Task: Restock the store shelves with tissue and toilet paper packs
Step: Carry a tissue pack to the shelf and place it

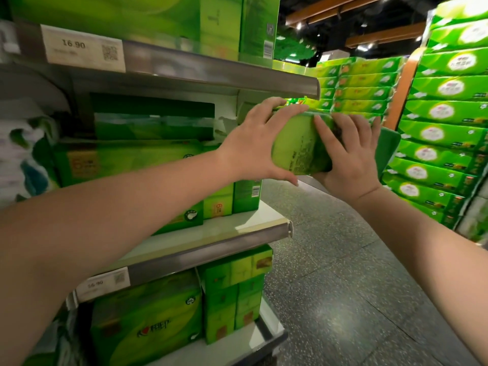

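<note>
A green tissue pack [297, 146] is held in the air beside the right end of the middle shelf [211, 233], its printed end facing me. My left hand [253, 149] grips its left side, fingers over the top and thumb under it. My right hand [348, 157] holds its right side and underside, fingers spread up along it. The far end of the pack is hidden behind my hands. More green tissue packs [126, 162] lie stacked on the middle shelf to the left of the held one.
An upper shelf [216, 72] with a 16.90 price tag [84, 48] overhangs the pack. Green packs fill the lower shelf [148, 318]. A tall stack of green packs [443, 133] stands across the speckled aisle floor [330, 260] on the right.
</note>
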